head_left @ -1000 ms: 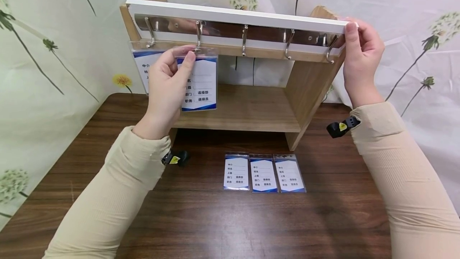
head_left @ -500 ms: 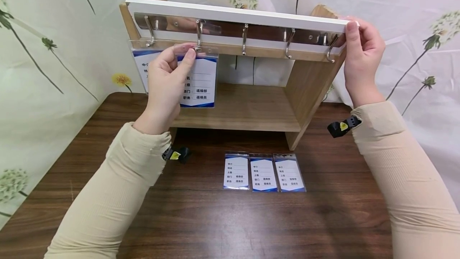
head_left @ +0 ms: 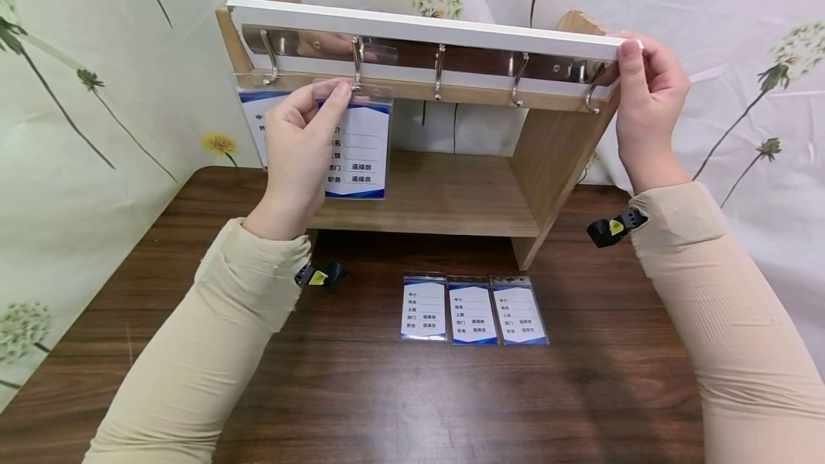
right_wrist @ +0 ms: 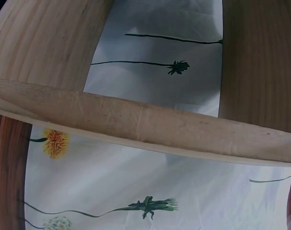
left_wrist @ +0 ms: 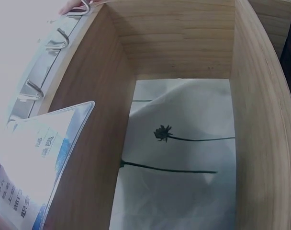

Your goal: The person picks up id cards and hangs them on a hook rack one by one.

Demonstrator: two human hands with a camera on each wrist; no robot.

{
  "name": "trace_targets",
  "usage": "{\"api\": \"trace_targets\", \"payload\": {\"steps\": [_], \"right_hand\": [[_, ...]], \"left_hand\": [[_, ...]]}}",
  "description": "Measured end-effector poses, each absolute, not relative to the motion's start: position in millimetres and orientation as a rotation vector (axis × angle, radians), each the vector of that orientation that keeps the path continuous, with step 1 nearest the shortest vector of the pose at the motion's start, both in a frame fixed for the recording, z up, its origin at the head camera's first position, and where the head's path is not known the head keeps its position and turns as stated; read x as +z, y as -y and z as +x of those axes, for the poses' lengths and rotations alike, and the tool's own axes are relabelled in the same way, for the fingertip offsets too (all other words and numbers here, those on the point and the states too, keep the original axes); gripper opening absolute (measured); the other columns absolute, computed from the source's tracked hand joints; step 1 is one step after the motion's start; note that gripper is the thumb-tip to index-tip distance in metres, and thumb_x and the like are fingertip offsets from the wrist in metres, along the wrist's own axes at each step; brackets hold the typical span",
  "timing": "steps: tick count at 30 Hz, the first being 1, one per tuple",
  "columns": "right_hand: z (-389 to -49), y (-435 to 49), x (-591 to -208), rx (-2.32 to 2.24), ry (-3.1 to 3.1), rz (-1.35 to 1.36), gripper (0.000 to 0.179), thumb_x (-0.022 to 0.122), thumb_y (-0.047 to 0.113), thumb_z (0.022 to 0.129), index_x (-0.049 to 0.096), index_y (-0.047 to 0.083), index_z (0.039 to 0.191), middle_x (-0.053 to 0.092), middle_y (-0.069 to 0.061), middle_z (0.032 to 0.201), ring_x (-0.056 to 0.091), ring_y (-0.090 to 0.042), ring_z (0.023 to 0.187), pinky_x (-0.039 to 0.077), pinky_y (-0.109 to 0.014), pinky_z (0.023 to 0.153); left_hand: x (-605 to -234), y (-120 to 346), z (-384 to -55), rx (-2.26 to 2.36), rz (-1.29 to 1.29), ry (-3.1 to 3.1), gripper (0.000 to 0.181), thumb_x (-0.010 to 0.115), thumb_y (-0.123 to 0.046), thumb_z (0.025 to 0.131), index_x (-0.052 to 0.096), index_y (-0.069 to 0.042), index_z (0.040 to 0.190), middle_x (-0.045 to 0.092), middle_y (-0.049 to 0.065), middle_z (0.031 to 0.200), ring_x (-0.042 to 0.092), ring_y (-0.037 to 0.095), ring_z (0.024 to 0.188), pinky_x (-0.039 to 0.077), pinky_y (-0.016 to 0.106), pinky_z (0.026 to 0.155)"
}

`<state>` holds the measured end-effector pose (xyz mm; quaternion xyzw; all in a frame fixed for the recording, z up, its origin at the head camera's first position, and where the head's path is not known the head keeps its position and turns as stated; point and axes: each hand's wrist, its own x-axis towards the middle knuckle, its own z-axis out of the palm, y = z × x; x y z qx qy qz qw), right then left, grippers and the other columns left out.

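Note:
My left hand (head_left: 293, 156) pinches a clear-sleeved ID badge (head_left: 362, 149) by its top edge, right at the tip of the second hook (head_left: 357, 61) from the left. Whether the hook passes through the badge's slot is hidden by the fingers. Behind that hand, another badge (head_left: 253, 109) hangs at the leftmost hook (head_left: 268, 59), partly covered. At the far end, my right hand (head_left: 652, 109) grips the right corner of the white hook board (head_left: 412, 22), thumb in front. The left wrist view shows the held badge (left_wrist: 35, 158) tilted beside the wooden shelf.
Three more badges (head_left: 423, 310) lie in a row on the dark wooden table (head_left: 399, 399), in front of the wooden shelf (head_left: 438, 192). Three hooks to the right carry no badge. A flower-patterned cloth (head_left: 741, 13) hangs behind.
The held badge rose slightly, then came down again beside the second hook. My left thumb has shifted up towards the hook tip. The right hand keeps its hold on the board.

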<state>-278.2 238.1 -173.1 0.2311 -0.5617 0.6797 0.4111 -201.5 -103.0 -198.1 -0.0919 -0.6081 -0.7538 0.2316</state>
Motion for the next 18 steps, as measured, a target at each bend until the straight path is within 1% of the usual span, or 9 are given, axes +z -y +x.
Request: {"api": "trace_targets", "payload": {"steps": [5, 9, 13, 18], "right_hand": [[-278.9, -238.8, -173.3, 1.721, 1.402, 0.576, 0.011, 0.064, 0.003, 0.093, 0.075, 0.003, 0.093, 0.070, -0.003, 0.081, 0.052, -0.014, 0.065, 0.045, -0.024, 0.069], [-277.9, -240.3, -173.3, 1.714, 1.411, 0.570, 0.011, 0.064, 0.003, 0.093, 0.075, 0.003, 0.094, 0.070, -0.003, 0.081, 0.052, -0.014, 0.065, 0.045, -0.024, 0.069], [-277.2, -240.6, -173.8, 1.702, 1.419, 0.579, 0.011, 0.064, 0.003, 0.094, 0.075, 0.003, 0.094, 0.070, -0.003, 0.079, 0.053, -0.013, 0.064, 0.045, -0.024, 0.069], [-277.2, -239.5, -172.9, 1.698, 1.425, 0.585, 0.012, 0.063, 0.003, 0.094, 0.075, 0.003, 0.095, 0.070, -0.003, 0.081, 0.053, -0.014, 0.065, 0.045, -0.024, 0.069]], "left_hand": [[-198.1, 102.5, -202.3, -2.068, -0.242, 1.666, 0.019, 0.067, -0.018, 0.095, 0.074, -0.005, 0.108, 0.076, -0.001, 0.092, 0.069, 0.014, 0.089, 0.052, 0.024, 0.072], [-197.9, 100.1, -205.5, -2.066, -0.214, 1.648, 0.018, 0.067, -0.016, 0.095, 0.076, -0.006, 0.106, 0.075, -0.001, 0.094, 0.068, 0.010, 0.082, 0.052, 0.022, 0.068], [-199.0, 98.6, -208.0, -2.051, -0.188, 1.637, 0.017, 0.067, -0.016, 0.094, 0.077, -0.007, 0.105, 0.075, -0.001, 0.097, 0.067, 0.008, 0.078, 0.052, 0.021, 0.066], [-200.9, 99.3, -208.3, -2.003, -0.229, 1.643, 0.019, 0.067, -0.017, 0.095, 0.075, -0.005, 0.107, 0.075, -0.003, 0.092, 0.069, 0.008, 0.077, 0.054, 0.020, 0.066]]}}
